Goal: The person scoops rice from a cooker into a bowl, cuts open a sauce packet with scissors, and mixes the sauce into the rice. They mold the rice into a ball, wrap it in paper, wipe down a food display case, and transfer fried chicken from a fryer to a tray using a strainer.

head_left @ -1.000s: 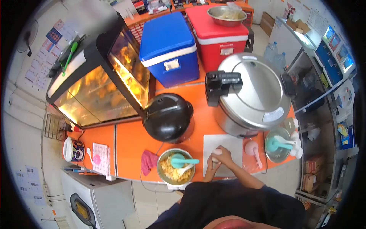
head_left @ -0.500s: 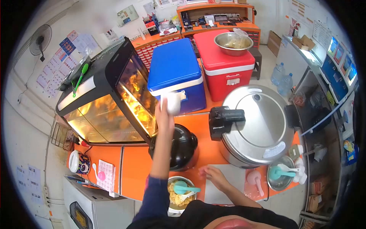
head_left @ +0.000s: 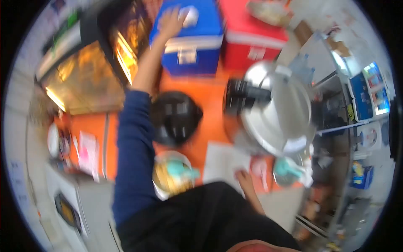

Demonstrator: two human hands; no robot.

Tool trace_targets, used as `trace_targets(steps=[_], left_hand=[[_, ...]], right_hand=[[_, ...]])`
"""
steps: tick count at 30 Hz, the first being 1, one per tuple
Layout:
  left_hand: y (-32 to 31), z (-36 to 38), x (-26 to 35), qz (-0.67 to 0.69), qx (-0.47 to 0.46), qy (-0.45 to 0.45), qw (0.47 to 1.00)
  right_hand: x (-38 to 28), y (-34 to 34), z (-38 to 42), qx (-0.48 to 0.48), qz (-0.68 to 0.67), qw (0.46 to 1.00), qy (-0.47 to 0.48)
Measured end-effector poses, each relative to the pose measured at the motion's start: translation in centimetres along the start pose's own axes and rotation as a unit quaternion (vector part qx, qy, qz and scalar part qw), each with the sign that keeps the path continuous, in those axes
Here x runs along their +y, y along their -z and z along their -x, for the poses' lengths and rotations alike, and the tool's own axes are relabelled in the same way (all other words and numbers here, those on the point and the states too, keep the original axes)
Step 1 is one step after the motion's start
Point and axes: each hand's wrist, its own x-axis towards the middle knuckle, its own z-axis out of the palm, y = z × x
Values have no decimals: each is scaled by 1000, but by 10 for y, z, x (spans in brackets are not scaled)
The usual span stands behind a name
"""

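My left hand (head_left: 171,24) reaches out over the lid of the blue cooler (head_left: 203,17), its fingers around a small white item (head_left: 191,17). Blur hides what kind of item it is. My right hand (head_left: 244,179) is low at the right edge of a pale sheet (head_left: 222,161), beside a pink scoop (head_left: 259,169); its fingers are smeared by motion. Under my left sleeve's side stands a pot with a black lid (head_left: 174,119). Nearer me is a bowl of yellowish food (head_left: 163,178) with a turquoise scoop (head_left: 178,170) in it.
A glass-sided lit display cabinet (head_left: 84,77) stands left. Right of the blue cooler is a red cooler (head_left: 256,42) with a metal bowl (head_left: 268,14) on top. A large steel pot (head_left: 279,113) fills the right side, near a bowl with turquoise scoops (head_left: 285,172).
My left hand has moved forward from the blue cooler's front to over its lid, carrying the white item. The view has tilted down and blurred. My right hand appears lower, nearer the pink scoop.
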Motion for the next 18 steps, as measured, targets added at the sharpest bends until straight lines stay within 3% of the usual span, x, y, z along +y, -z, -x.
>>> trace_targets(steps=[1,2,3,5,6,7,8,10,12,16,18], left_hand=[[52,55,30,60,13,-145,988],[150,116,106,122,43,-285,950],[193,168,125,230,-97,-230,941],[218,292,129,211,-68,-224,949],[234,343,135,103,-192,-181,959],[227,403,129,140,-169,-115,969],[225,453,129,140,-223,-35,964],[207,542,125,119,-303,27,945],[198,581,138,82,-207,55,973],[164,608,121,48,-160,34,985],[170,601,106,77,-286,22,955]], right_hand=[[-5,-6,-3,-33,43,998,24],[-30,-13,1,-67,63,994,63],[-26,-24,-5,-102,90,987,89],[-24,-48,-11,-162,128,971,122],[-18,-62,-13,-183,178,954,160],[-18,-77,-11,-196,180,950,164],[-21,-95,-11,-187,226,936,194],[-21,-124,-17,-185,272,917,227],[-17,-149,-23,-236,190,932,201],[-32,-168,-22,-229,228,924,207],[-47,-174,-14,-250,175,933,189]])
